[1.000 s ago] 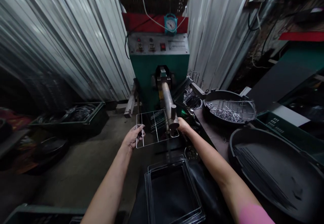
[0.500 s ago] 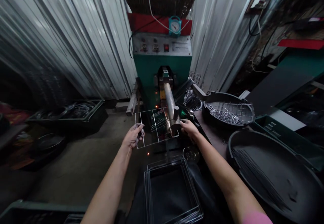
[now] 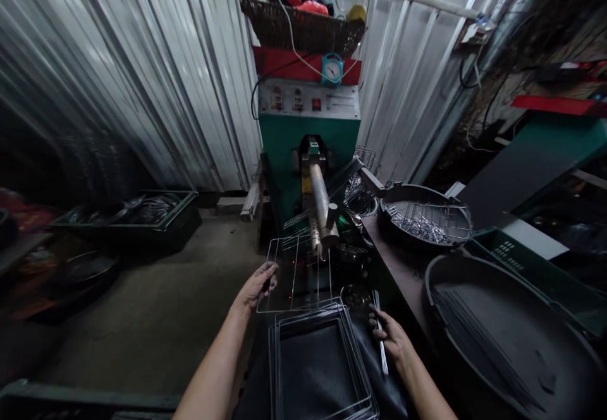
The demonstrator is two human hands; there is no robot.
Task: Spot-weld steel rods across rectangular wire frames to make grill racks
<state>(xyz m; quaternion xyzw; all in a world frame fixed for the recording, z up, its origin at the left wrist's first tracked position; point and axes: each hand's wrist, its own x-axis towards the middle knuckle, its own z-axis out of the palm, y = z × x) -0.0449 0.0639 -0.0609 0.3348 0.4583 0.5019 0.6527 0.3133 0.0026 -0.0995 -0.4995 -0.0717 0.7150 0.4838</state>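
My left hand [image 3: 259, 286] is closed on the left side of a rectangular wire rack [image 3: 293, 276] with several cross wires. The rack hangs just below and in front of the round metal electrode arm [image 3: 322, 202] of a green machine [image 3: 279, 135]. My right hand [image 3: 389, 333] grips a small bundle of short metal rods [image 3: 382, 344], apart from the rack. Several wire frames [image 3: 275, 369] lie stacked on a dark apron [image 3: 313, 363] on the lap, close under the rack.
On the right, a round black pan [image 3: 429, 249] holds many short wires. Nearer is a large black basin [image 3: 545, 319] with long rods [image 3: 484, 344]. A green crate [image 3: 190, 208] of metal parts stands left. A wicker basket [image 3: 303, 28] sits atop the machine.
The rack has come down and toward me, away from the electrode arm, in my left hand. My right hand has left the arm and moved down, now showing the rod bundle. The sparks have faded.
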